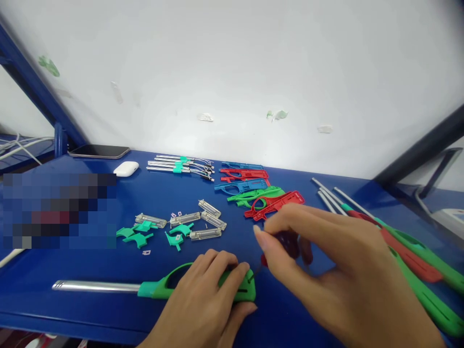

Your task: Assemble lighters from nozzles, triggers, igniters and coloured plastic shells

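Observation:
A green long-nosed gas lighter (159,290) lies along the near part of the table, its silver tube pointing left. My left hand (208,295) is closed over the lighter's handle and presses it down. In my right hand (337,270) is a screwdriver (289,243) with a dark red handle, mostly hidden by my fingers. Its thin shaft slants down to the right end of the green handle, at a small dark hole. Beyond my hands lie several clear fuel tanks (206,234) and teal triggers (138,239), with small metal clips among them.
Red, blue and green handle shells (275,205) are stacked beyond my right hand. Tubes with wires (168,164) lie at the back. Several lighters (416,256) rest at the right. A phone (99,151) and white earbud case (126,168) sit back left, before a white wall (232,72).

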The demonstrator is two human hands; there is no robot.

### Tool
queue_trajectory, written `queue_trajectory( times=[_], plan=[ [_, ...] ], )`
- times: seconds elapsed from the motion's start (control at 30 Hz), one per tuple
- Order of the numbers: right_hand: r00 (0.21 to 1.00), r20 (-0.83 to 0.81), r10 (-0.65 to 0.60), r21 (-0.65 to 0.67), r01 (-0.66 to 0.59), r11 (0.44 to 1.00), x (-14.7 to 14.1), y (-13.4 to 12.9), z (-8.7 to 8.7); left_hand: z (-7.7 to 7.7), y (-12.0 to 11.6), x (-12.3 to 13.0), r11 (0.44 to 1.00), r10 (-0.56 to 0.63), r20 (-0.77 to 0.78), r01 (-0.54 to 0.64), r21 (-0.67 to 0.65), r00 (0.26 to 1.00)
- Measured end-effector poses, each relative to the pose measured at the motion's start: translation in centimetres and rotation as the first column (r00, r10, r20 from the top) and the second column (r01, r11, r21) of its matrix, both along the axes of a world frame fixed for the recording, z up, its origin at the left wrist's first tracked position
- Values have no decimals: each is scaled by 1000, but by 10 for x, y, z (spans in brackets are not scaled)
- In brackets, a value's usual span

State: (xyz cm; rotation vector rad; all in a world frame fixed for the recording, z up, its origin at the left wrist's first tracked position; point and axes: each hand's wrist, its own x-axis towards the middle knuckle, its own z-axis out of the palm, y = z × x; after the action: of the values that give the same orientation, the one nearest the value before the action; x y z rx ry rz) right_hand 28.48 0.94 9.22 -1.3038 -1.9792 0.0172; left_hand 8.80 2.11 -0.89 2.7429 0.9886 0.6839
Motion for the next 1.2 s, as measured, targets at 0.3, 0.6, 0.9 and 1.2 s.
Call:
queue_trajectory(
  times=[0.3,0.6,0.9,1.2],
  plan=[
    [984,-99,150,-43,-155,987,11,-6,0,0,0,2,999,25,16,-26,46,1000],
    [984,-132,117,-45,-123,991,7,-9,0,1,-2,-2,1000,17,-7,-17,18,1000],
    [985,-124,119,-132,-136,982,-4,-7,4,1,1,0,999,11,-29,-10,34,1000],
    [986,40,163,47,-165,985,12,-11,-3,-1,-2,0,999,29,-8,-29,32,1000]
  ],
)
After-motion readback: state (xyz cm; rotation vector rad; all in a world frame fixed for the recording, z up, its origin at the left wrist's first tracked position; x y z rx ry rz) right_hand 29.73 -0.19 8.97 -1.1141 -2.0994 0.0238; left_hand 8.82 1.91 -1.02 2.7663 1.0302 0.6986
